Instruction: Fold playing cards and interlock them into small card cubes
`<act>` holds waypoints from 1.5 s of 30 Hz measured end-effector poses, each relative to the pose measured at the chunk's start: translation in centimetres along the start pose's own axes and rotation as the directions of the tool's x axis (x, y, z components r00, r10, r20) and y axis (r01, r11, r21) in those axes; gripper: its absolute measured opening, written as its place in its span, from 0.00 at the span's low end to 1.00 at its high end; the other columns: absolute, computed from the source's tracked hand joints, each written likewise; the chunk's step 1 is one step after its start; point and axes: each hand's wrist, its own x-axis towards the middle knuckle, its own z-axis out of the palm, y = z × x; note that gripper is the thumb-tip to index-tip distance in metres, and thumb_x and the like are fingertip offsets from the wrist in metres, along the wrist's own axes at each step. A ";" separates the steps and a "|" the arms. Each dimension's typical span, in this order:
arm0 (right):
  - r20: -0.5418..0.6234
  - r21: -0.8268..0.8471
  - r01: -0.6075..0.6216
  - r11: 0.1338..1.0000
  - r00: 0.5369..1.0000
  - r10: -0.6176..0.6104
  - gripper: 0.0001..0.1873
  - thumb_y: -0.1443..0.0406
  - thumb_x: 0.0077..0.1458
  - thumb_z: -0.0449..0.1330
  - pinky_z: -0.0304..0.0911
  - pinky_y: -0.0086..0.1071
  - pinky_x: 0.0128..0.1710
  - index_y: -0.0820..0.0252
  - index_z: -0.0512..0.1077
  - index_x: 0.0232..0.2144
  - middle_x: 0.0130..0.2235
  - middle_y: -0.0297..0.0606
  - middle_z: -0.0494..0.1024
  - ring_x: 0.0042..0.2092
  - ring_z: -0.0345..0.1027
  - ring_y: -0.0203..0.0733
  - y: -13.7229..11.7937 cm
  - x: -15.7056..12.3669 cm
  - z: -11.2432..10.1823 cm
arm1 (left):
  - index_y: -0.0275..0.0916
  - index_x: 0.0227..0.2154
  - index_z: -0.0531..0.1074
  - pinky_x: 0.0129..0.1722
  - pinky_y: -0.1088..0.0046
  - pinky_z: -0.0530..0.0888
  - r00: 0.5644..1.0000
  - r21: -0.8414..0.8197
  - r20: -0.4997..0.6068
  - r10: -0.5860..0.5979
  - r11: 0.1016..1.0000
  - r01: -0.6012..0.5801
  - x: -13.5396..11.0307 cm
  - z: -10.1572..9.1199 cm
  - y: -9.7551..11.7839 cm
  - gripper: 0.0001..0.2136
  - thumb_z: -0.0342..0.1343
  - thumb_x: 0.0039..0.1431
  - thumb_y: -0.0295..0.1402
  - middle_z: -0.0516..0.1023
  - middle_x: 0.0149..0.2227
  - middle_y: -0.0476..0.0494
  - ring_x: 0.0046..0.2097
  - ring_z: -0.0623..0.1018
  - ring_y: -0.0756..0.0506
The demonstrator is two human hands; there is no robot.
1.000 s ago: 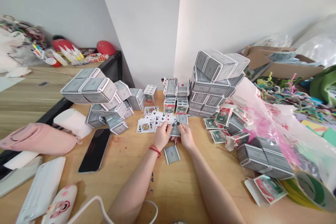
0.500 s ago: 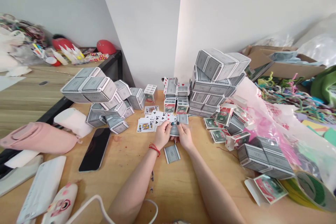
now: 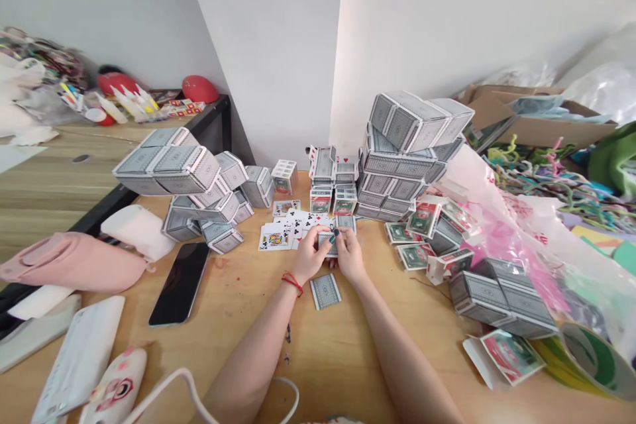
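Now: left hand (image 3: 309, 258) and right hand (image 3: 349, 257) both pinch one small card stack (image 3: 324, 243), held between them at 12 o'clock. A loose face-down card (image 3: 325, 291) lies at 6 o'clock between the wrists, long axis roughly 12-to-6, equally near both.

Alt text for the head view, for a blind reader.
The left hand and right hand together hold a small stack of grey-backed cards over a wooden table. Face-up cards lie just beyond, a face-down card nearer, card boxes heaped either side.
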 end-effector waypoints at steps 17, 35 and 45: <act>0.144 0.164 -0.073 0.984 0.988 0.050 0.18 0.52 0.44 0.58 0.60 0.29 0.13 0.56 0.56 0.30 0.18 0.28 0.70 0.16 0.64 0.37 -0.6 -0.1 -0.3 | 0.37 0.35 0.65 0.23 0.77 0.65 0.979 -0.017 -0.170 -0.115 0.993 0.114 0.3 0.2 -1.2 0.10 0.45 0.56 0.38 0.71 0.25 0.48 0.25 0.70 0.51; 0.010 0.102 -0.053 0.993 0.999 0.052 0.13 0.54 0.51 0.51 0.57 0.27 0.12 0.55 0.58 0.32 0.18 0.26 0.66 0.14 0.59 0.33 0.3 -0.2 0.1 | 0.37 0.31 0.65 0.24 0.78 0.59 0.997 0.213 -0.073 -0.035 0.976 0.050 0.1 0.4 -0.4 0.10 0.44 0.56 0.38 0.64 0.22 0.52 0.24 0.64 0.52; -0.066 0.115 -0.046 0.992 0.996 0.053 0.16 0.51 0.48 0.53 0.55 0.26 0.12 0.55 0.58 0.26 0.17 0.25 0.61 0.15 0.56 0.32 0.1 0.1 0.4 | 0.38 0.30 0.64 0.26 0.78 0.61 0.997 0.149 -0.070 0.009 0.989 0.002 -0.1 0.4 -0.2 0.10 0.41 0.58 0.37 0.65 0.24 0.51 0.26 0.65 0.52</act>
